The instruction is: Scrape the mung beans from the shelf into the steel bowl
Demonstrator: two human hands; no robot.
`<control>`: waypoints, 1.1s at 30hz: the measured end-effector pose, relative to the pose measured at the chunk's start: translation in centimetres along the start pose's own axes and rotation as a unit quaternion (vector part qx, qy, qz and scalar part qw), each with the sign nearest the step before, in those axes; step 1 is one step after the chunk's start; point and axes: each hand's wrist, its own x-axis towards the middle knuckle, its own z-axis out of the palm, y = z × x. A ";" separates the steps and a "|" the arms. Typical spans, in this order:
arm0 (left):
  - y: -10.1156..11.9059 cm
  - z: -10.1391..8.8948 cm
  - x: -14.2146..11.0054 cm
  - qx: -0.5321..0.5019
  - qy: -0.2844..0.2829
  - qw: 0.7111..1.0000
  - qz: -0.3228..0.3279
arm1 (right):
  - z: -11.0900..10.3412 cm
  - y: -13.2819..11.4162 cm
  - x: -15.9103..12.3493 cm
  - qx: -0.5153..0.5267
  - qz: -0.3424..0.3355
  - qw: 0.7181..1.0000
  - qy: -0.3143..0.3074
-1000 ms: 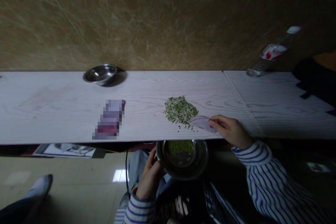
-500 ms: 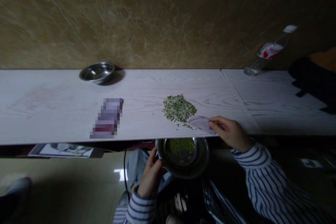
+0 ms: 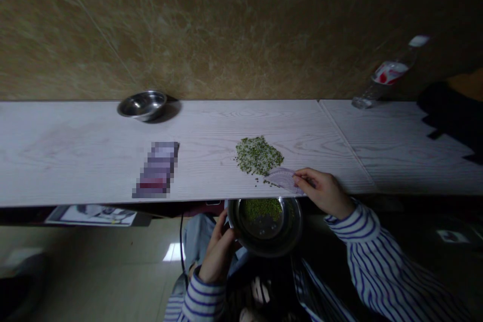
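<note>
My left hand [image 3: 220, 249] is closed on the left rim of a metal bowl [image 3: 271, 247], which sits just below the table's front edge. Green beans [image 3: 262, 209], small and round, lie inside it. Between the fingertips of my right hand [image 3: 324, 190] is a clear, purplish protractor [image 3: 281, 179], held low against the tabletop near the edge. Beyond the protractor's left end spreads a thin patch of green beans mixed with white grains [image 3: 258, 155]. A few loose beans are scattered between that patch and the edge.
A second metal bowl [image 3: 142, 106] stands by the wall on the left. Nearer the edge lies a pixelated flat item [image 3: 156, 170]. At the right are a clear plastic bottle [image 3: 388, 73] and a dark object [image 3: 449, 115]. A foot [image 3: 26, 276] shows at lower left.
My right hand has moved a little to the left with the protractor, which is now nearer the loose beans. My left hand and the bowl stay nearly in place.
</note>
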 end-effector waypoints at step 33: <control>0.8 0.0 -0.5 -0.012 0.009 1.000 0.006 | 1.1 -3.4 1.6 -0.009 -0.071 0.993 -0.092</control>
